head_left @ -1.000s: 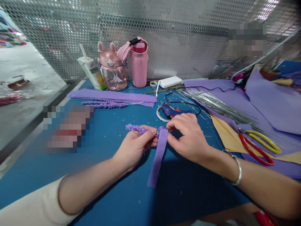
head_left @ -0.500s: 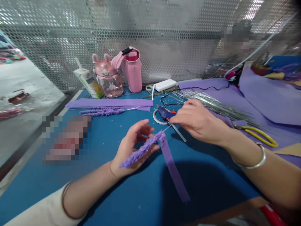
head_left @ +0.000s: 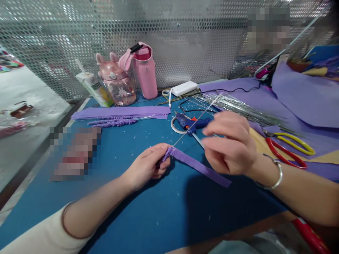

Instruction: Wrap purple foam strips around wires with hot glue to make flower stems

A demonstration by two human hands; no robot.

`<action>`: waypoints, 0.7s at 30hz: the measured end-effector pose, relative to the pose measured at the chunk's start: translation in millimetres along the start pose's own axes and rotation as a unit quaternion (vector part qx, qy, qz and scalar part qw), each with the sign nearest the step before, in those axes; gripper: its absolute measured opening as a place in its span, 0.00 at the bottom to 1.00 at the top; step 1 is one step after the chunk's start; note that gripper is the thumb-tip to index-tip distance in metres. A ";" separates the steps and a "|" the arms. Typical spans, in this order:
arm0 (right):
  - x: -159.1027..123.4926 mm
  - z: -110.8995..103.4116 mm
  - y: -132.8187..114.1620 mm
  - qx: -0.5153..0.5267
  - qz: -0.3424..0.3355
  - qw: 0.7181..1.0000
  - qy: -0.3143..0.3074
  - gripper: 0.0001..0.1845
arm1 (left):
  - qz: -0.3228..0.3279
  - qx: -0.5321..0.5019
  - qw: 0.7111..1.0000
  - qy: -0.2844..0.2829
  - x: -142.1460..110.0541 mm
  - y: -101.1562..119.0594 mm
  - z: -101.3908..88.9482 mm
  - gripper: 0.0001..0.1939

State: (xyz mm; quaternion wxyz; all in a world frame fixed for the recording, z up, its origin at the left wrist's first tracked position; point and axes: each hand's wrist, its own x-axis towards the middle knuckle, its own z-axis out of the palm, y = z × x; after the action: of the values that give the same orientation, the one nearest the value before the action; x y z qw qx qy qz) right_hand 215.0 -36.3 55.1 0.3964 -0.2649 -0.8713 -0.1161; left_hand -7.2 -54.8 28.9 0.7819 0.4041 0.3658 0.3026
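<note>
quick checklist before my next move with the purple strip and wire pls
1. Left hand gripping the frilled purple piece: ok, pinched near the wire's base.
2. Wire projecting past the left hand: ok, it slants up and away.
3. Purple strip spread out: ok, it extends to the right with its far end loose.
4. Right hand gripping the strip: not ok, it is close by but no grip shows.
5. Glue gun lying on the blue table: ok.
6. Glue gun hot: cannot tell.
</note>
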 end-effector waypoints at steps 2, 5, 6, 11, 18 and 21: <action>-2.9 3.8 -10.8 0.075 0.074 0.994 -0.009 0.09 | 0.026 0.002 1.000 0.007 1.6 -2.5 -3.2 0.12; -2.8 13.2 -20.6 0.173 0.212 0.956 -0.105 0.10 | 0.051 0.008 0.999 0.016 1.8 -3.6 -4.2 0.10; -2.1 16.2 -21.6 0.204 0.241 0.938 -0.141 0.11 | 0.059 0.012 0.998 0.020 1.4 -3.7 -3.2 0.08; 1.1 22.0 -19.7 0.296 0.298 0.881 -0.216 0.13 | 0.100 0.074 0.990 0.067 -0.2 -5.4 5.0 0.08; 5.7 20.6 -21.6 0.420 0.431 0.768 -0.219 0.11 | 0.183 0.155 0.957 0.165 0.8 -14.2 7.4 0.08; 5.7 22.4 -21.9 0.499 0.484 0.689 -0.207 0.10 | 0.224 0.208 0.932 0.193 0.6 -16.1 5.6 0.06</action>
State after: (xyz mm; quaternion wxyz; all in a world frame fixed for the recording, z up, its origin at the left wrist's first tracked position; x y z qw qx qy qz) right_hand 185.7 -43.2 44.9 0.2813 -0.4304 -0.6118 0.6011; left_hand 0.6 -64.5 17.2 0.5064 0.5627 0.4643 0.4597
